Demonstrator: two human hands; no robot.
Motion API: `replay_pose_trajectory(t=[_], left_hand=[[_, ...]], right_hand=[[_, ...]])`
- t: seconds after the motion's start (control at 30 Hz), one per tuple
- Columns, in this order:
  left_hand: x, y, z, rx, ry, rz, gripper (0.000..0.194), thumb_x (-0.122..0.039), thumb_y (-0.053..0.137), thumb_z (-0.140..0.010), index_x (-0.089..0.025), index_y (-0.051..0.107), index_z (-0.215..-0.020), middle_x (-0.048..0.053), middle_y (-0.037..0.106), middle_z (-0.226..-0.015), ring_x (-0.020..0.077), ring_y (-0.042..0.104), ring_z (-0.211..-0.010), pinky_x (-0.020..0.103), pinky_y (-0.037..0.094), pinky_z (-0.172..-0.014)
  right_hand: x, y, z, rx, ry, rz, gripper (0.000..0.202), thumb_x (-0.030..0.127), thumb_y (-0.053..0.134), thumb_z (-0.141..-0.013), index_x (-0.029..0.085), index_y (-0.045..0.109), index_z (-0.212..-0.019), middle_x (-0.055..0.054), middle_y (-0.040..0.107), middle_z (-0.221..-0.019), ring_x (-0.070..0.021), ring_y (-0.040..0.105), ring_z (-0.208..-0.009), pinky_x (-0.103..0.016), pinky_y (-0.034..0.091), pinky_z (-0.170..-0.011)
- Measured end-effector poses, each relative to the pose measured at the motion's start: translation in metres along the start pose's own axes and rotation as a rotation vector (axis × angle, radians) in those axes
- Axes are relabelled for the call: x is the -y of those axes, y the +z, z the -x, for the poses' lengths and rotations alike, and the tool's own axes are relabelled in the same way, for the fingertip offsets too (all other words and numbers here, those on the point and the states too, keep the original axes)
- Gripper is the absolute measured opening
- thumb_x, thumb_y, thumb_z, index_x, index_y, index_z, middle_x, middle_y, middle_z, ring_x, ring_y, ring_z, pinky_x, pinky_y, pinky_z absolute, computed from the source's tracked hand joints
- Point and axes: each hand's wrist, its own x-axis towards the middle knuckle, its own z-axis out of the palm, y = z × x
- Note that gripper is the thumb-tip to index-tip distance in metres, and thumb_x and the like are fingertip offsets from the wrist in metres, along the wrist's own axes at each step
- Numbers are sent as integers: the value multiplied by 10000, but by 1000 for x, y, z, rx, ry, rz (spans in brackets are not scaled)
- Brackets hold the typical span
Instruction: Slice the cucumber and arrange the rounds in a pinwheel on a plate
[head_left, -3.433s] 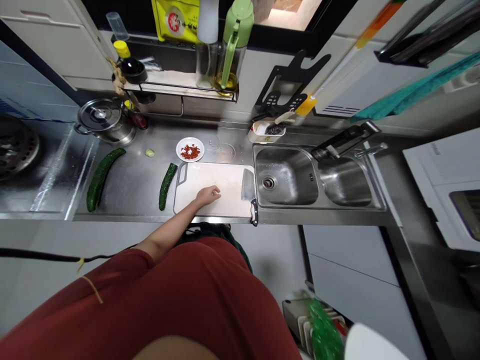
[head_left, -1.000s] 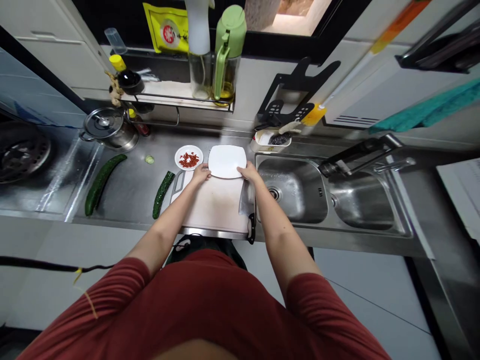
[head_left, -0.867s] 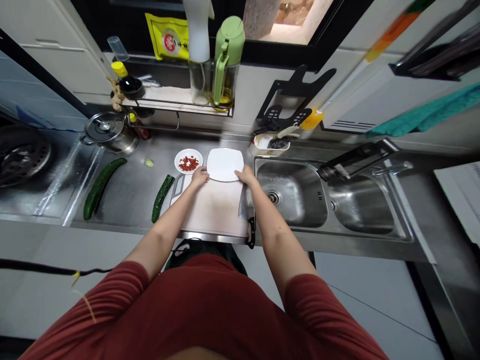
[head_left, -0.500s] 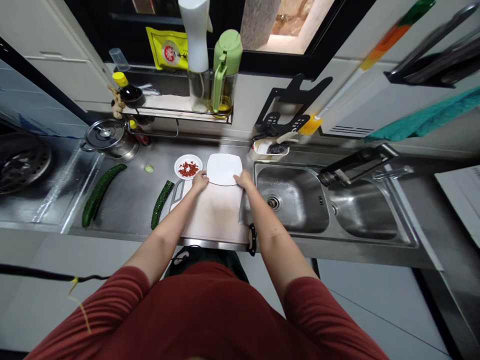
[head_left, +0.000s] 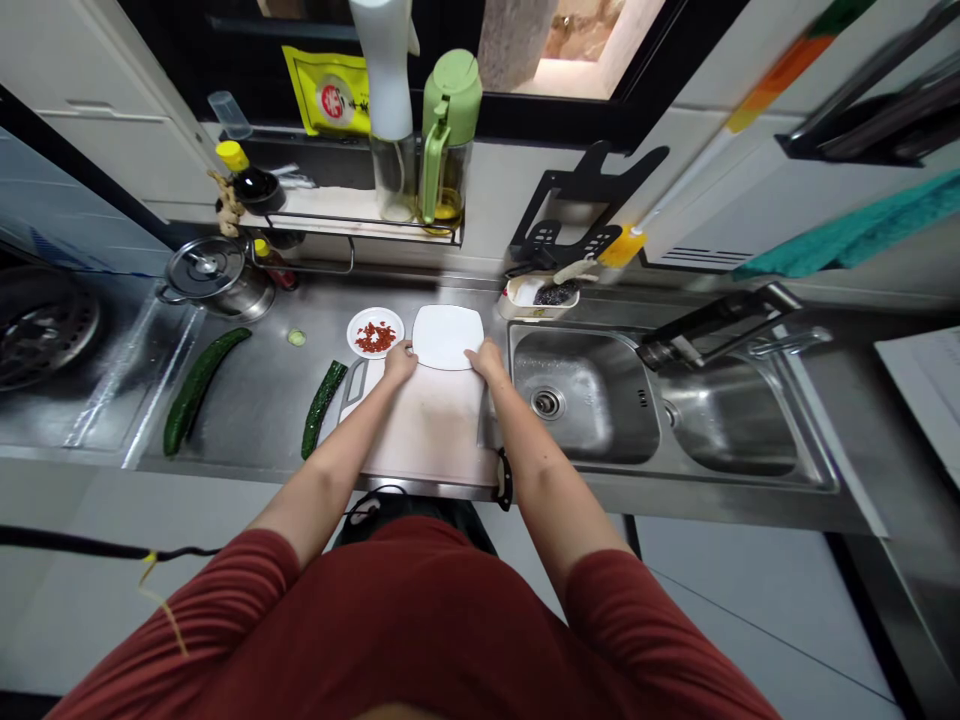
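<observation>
A white squarish plate (head_left: pixel 448 336) lies at the far end of the pale cutting board (head_left: pixel 427 425). My left hand (head_left: pixel 400 363) is closed on its left edge, and my right hand (head_left: pixel 489 360) grips its right edge with the thumb on the rim. Just left of the plate sits a round white dish (head_left: pixel 354 335) with chopped red pieces in it. A length of cucumber (head_left: pixel 324 409) rests beside the board, and a longer whole cucumber (head_left: pixel 201 392) lies farther left. Near the pot is a small green slice (head_left: pixel 297 338). A knife's black handle (head_left: pixel 505 479) sticks out at the board's right front corner.
To the right is a double steel sink (head_left: pixel 592 400) with a dark faucet (head_left: pixel 697 330). A lidded pot (head_left: pixel 217 280) stands at back left. Above, a wall shelf (head_left: pixel 337 217) bears a soy sauce bottle (head_left: pixel 253 183) and a green-topped oil bottle (head_left: pixel 450 140). A caddy (head_left: pixel 536 308) sits behind the sink.
The camera view has shifted very slightly. Both hands keep their hold on the plate, which stays in the same place.
</observation>
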Motion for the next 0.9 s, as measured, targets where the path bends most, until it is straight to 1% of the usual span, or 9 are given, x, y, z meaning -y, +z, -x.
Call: replay_pose_trajectory(t=[0.13, 0.3, 0.37, 0.43, 0.5, 0.63, 0.73, 0.9], left_hand=[[-8, -3, 4, -11, 48, -99, 443, -104, 529, -770, -161, 654, -1191, 96, 720, -972, 210, 647, -955, 264, 452, -849], [-16, -5, 9, 10, 79, -184, 414, -113, 507, -790, -134, 667, -1171, 150, 710, -1024, 233, 642, -981, 281, 447, -864], [-17, -8, 11, -7, 75, -202, 377, -144, 511, -803, -122, 674, -1143, 165, 707, -1014, 243, 641, -983, 290, 447, -866], [-15, -10, 15, -48, 72, -187, 358, -193, 511, -824, -117, 672, -1134, 161, 709, -974, 250, 642, -973, 300, 449, -866], [-12, -12, 22, -100, 80, -122, 370, -232, 510, -839, -122, 660, -1159, 136, 710, -922, 243, 646, -947, 304, 453, -865], [-6, -8, 44, -190, 102, 111, 381, -240, 500, -852, -153, 630, -1199, 63, 696, -863, 176, 645, -829, 261, 466, -822], [-7, -2, 64, -228, 113, 262, 360, -261, 481, -866, -168, 624, -1183, 31, 674, -819, 137, 628, -757, 228, 470, -761], [-12, 0, 87, -270, 133, 376, 339, -293, 468, -880, -167, 624, -1154, 16, 646, -788, 119, 606, -729, 211, 465, -730]], right_hand=[[0, 2, -1, -2, 11, -4, 564, 337, 670, -859, 41, 462, -1291, -205, 626, -1190, -280, 594, -1125, -319, 454, -931], [0, 3, 2, -20, 11, 0, 522, 343, 655, -863, 56, 482, -1264, -196, 628, -1174, -268, 596, -1110, -310, 448, -925], [0, 2, 7, -65, 19, -8, 535, 386, 638, -868, 57, 480, -1259, -206, 615, -1181, -274, 596, -1097, -318, 446, -920], [-1, -1, 16, -133, 11, -28, 555, 438, 594, -886, 54, 468, -1266, -216, 594, -1198, -282, 588, -1098, -329, 438, -923], [-3, -5, 26, -195, -20, -51, 539, 444, 530, -917, 61, 450, -1289, -210, 578, -1216, -277, 571, -1115, -329, 420, -937], [-13, -8, 51, -287, -81, -78, 460, 342, 404, -961, 117, 404, -1362, -150, 578, -1237, -238, 545, -1128, -308, 397, -949], [-24, -6, 74, -299, -115, -109, 431, 315, 365, -959, 124, 440, -1338, -131, 592, -1209, -223, 550, -1083, -296, 400, -931], [-51, 0, 119, -367, -144, -136, 407, 299, 333, -956, 136, 502, -1287, -116, 606, -1145, -213, 548, -1040, -293, 390, -921]])
